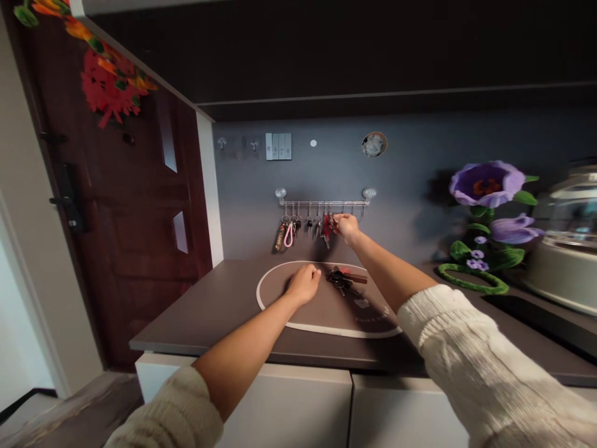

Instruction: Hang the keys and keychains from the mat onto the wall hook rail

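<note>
Centrally, one metal rail (pixel 324 203) with hooks, mounted on the grey wall panel (pixel 410 143) between two clear round mounts.

Item: right hand (pixel 346 226), just right of the centre of the frame, at the rail's hooks. Fingers bent, tips drawn together beside a red key holder (pixel 327 225); whether they grip anything cannot be told at this size.

Item: left hand (pixel 305 283), lower centre, over the left part of an oval mat (pixel 275 274). Fingers folded into a loose fist; contact with the mat cannot be told. Cream knitted sleeves on both arms, lower left and lower right.

Item: keys hanging in a row from the rail, among them a set with a pink loop (pixel 289 235) and, at its left, a brown fob (pixel 280 237).

Item: bunch of dark keys (pixel 339 279), with a brown strap (pixel 354 278) and a red piece, lying on the mat between the two forearms.

Surroundings: brown countertop (pixel 196 311) under the mat; pale switch panel (pixel 278 146) above the rail's left end; round wall opening (pixel 374 144) above its right end; purple artificial flowers (pixel 487 186) at right; appliance (pixel 564 267) at the right edge; dark red door (pixel 125 236) at left, red floral decoration (pixel 112 81) upper left.
</note>
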### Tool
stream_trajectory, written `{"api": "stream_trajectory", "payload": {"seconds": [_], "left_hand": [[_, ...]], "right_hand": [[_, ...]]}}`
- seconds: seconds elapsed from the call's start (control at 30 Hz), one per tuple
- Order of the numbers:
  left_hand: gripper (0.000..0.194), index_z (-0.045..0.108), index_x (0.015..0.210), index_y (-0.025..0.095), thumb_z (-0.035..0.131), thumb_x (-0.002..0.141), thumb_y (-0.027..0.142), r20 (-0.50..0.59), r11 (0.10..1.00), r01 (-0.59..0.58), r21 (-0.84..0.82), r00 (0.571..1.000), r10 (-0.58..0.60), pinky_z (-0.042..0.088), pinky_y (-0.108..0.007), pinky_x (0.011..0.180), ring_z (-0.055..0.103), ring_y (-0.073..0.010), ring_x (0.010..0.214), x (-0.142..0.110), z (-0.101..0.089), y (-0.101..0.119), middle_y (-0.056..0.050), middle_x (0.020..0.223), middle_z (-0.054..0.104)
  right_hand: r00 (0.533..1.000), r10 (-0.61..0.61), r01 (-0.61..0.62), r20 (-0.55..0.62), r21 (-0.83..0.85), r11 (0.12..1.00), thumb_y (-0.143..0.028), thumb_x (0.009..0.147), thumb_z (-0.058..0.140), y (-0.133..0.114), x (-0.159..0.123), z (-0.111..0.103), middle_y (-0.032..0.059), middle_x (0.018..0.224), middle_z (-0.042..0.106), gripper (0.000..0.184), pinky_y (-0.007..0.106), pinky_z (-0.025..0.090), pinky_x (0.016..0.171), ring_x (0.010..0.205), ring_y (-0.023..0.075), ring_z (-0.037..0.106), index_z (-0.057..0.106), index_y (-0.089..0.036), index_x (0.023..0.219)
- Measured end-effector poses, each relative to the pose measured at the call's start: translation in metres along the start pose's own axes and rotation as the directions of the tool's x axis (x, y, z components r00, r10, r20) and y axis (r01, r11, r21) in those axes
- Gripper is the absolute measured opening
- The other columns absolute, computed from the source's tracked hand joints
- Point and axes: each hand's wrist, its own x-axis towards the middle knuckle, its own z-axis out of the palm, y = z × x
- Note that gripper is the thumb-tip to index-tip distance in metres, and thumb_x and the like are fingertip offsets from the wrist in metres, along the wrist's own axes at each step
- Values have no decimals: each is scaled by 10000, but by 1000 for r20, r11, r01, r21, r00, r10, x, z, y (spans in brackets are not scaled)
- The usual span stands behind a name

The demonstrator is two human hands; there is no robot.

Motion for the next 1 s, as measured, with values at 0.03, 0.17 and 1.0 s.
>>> {"api": "stream_trajectory", "payload": {"seconds": [0.03,0.17,1.0], "left_hand": [[252,515,719,175,342,856,296,-2,1000,-2,0,1000,2,370,-264,694,528,-150,751,0,0,0,-41,791,602],[253,516,715,171,345,853,296,-4,1000,-5,-8,1000,5,374,-261,688,531,-148,743,0,0,0,-44,783,604],[232,541,783,182,366,843,322,-19,1000,-6,12,1000,6,397,-264,743,543,-157,820,0,3,-3,-49,867,614]], "right_hand": [[1000,12,-12,-1,7,1000,-59,647,417,1,0,0,-44,432,455,145,146,292,378,369,35,379,432,-163,546],[996,65,-66,-52,-3,998,-28,659,403,5,-3,2,-45,434,459,175,148,308,388,374,36,404,445,-156,547],[989,124,-131,82,88,987,-72,805,421,29,-21,-8,-4,562,553,191,140,417,468,458,38,495,469,-151,638]]}}
